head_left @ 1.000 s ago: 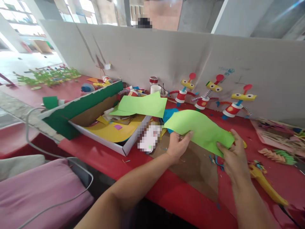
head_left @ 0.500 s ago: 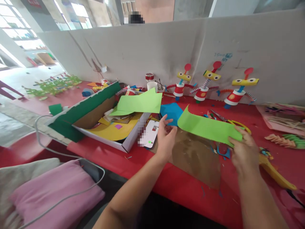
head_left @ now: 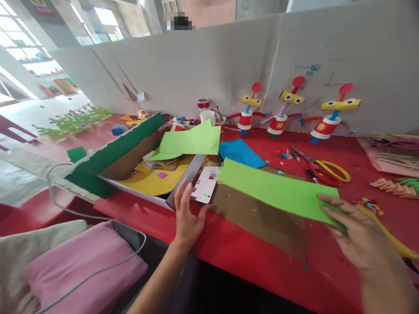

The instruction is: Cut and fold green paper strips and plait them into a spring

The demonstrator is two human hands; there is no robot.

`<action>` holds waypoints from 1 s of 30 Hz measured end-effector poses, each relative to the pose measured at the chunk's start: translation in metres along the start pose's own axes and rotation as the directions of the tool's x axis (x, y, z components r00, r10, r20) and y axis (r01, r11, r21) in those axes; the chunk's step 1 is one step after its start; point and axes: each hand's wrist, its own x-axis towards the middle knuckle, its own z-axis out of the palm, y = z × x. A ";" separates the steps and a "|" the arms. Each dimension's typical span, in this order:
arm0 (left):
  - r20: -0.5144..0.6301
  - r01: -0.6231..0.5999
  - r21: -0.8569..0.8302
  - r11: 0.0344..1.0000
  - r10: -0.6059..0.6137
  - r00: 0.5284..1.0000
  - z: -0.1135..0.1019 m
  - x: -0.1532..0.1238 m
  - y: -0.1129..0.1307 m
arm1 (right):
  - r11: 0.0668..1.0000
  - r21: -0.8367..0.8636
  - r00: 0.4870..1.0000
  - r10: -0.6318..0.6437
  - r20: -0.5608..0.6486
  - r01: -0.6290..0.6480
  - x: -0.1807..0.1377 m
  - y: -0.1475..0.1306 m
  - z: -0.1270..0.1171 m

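Observation:
My right hand (head_left: pixel 352 222) grips the right end of a bright green strip of paper (head_left: pixel 278 189), thumb beneath and fingers on top. The strip stretches leftward above a brown board (head_left: pixel 262 226) on the red table. With fingers apart and nothing in them, my left hand (head_left: pixel 190 213) hovers at the near edge of a lit phone (head_left: pixel 204 185); whether a fingertip touches it I cannot tell. Behind the strip lies a piece of blue paper (head_left: pixel 242 152). More green paper (head_left: pixel 193 141) rests across the open box (head_left: pixel 170 198), which holds yellow paper and scraps.
Three paper-cup figures (head_left: pixel 278 124) stand along the grey partition (head_left: pixel 183 69). Yellow-handled scissors (head_left: pixel 334 170) lie at the right, near a yellow glue gun (head_left: pixel 389 231). A white cup (head_left: pixel 207 117) is at the back. A pink cushion (head_left: pixel 88 266) and a cable are at lower left.
My left hand has moved left and down, away from the strip toward the phone. My right hand has shifted right and down; the strip now lies flatter, and the scissors are uncovered.

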 end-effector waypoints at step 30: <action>0.190 -0.176 0.203 0.963 0.137 0.972 -0.029 -0.009 -0.007 | 0.429 -0.689 0.788 -0.505 0.353 0.584 -0.072 0.057 -0.034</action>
